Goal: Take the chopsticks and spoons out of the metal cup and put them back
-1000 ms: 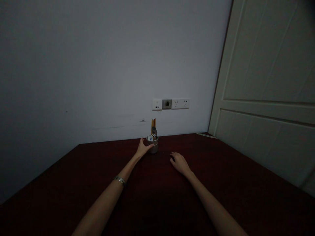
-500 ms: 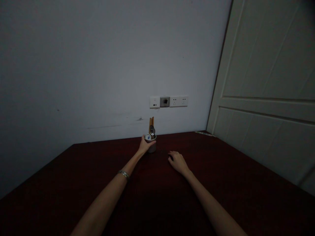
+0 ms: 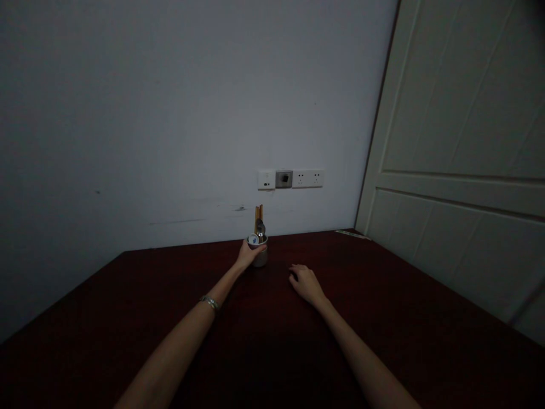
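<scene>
A grey cup (image 3: 260, 259) stands upright on the dark red table (image 3: 255, 341), close to the wall. Wooden chopsticks (image 3: 257, 215), metal spoons (image 3: 261, 227) and a white piece with a blue mark (image 3: 253, 239) stick up out of it. Wrapped round the near left side of the cup is my left hand (image 3: 247, 254), its thumb across the front near the rim. To the right of the cup, my right hand (image 3: 305, 282) rests on the table with its fingers loosely bent and apart, the thumb separate. Nothing shows in it.
On the wall behind the cup is a row of sockets and switches (image 3: 307, 178). A pale panelled door (image 3: 460, 147) rises on the right. A thin patterned strip (image 3: 352, 234) lies at the table's back right edge.
The whole view has shifted slightly. The cup sits a little further left, with my left hand still round it. My right hand shows almost no change.
</scene>
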`<state>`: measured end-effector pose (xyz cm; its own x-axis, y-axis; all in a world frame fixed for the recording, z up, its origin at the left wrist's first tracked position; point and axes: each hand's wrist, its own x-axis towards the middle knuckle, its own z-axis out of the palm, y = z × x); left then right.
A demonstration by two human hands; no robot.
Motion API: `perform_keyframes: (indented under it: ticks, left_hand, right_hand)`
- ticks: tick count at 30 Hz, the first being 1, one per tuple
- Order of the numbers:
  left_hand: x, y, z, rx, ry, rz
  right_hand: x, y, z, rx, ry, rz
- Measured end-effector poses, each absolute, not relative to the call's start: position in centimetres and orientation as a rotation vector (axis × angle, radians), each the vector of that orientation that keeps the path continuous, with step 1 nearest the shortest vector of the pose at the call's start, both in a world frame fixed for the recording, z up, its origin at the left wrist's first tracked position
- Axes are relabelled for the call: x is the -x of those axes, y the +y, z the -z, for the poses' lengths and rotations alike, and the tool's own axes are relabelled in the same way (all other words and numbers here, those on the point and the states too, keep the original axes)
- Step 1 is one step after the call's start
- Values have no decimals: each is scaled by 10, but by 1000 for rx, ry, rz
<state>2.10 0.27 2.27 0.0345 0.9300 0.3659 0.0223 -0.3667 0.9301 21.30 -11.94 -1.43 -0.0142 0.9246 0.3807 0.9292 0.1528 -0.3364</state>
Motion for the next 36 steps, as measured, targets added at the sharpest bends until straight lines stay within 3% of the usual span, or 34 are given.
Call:
perform_keyframes:
  ticks: [17, 26, 36]
  left_hand:
    - [21, -2, -53, -1473, 1050, -1530]
    - [135, -31, -76, -1507, 1272, -1616]
    - [276, -68, -61, -1348, 1589, -1786]
  right_hand:
    - [-217, -119, 16, 1726, -1939, 22]
    - [-228, -108, 34, 1683, -1990, 18]
    - [-238, -97, 49, 1598, -2044, 62]
